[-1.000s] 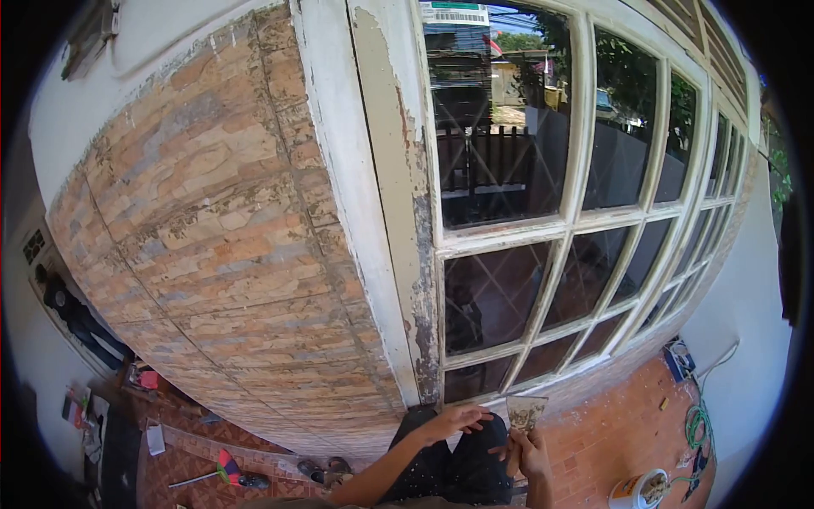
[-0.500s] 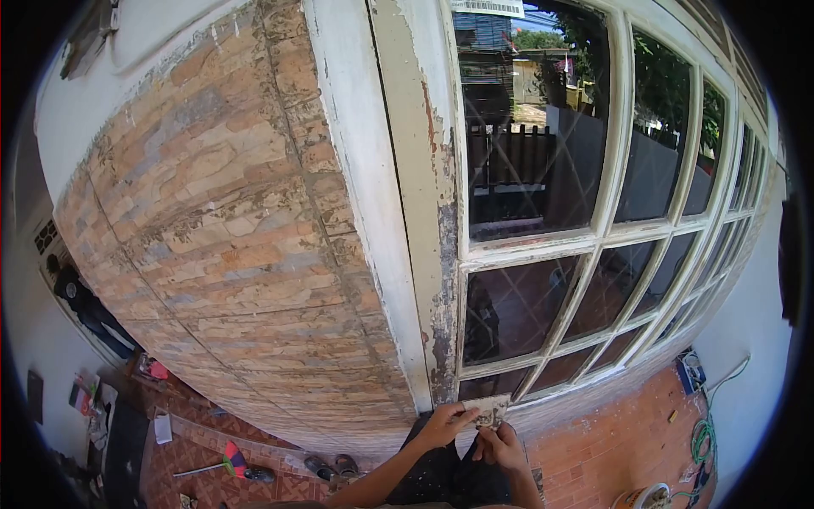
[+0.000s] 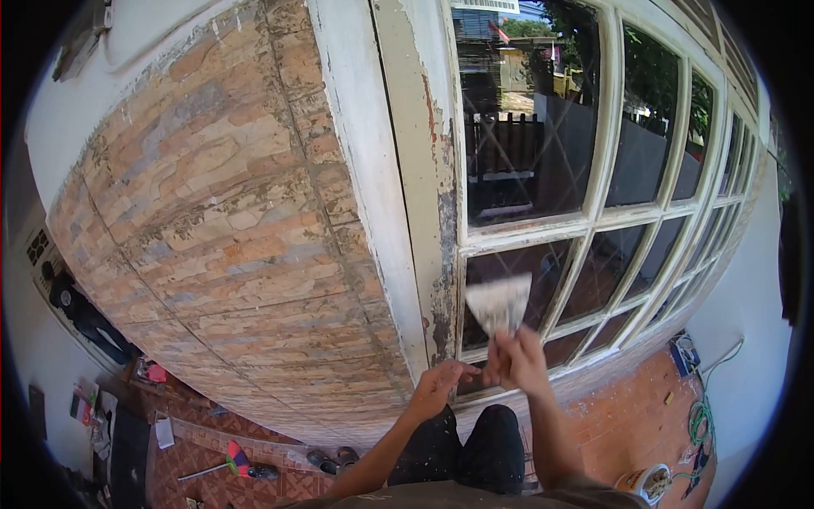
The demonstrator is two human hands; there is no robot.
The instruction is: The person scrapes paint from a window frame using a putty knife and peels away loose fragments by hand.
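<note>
My right hand [image 3: 517,360] is closed around the handle of a putty knife [image 3: 498,301]. The wide pale blade points up in front of the lower window panes, blurred by motion and smeared with residue. My left hand [image 3: 437,390] is just to the left and lower, near the foot of the door frame post [image 3: 437,305]. Its fingers are loosely bent toward my right hand, with no object visible in them. Flaking paint and dark bare patches mark the post. Beside it, the white-framed window [image 3: 526,242] has worn, patchy paint on its bars.
Stone-patterned tiles [image 3: 229,229] cover the wall on the left. A bucket [image 3: 644,482] with debris stands on the tiled floor at lower right, near a green hose [image 3: 699,424] and a blue box [image 3: 685,355]. Sandals [image 3: 322,462] and a broom [image 3: 233,458] lie lower left. A person [image 3: 80,314] stands far left.
My right hand has raised the putty knife up toward the panes. My left hand has let go of the blade and moved slightly up and left. My knees show more.
</note>
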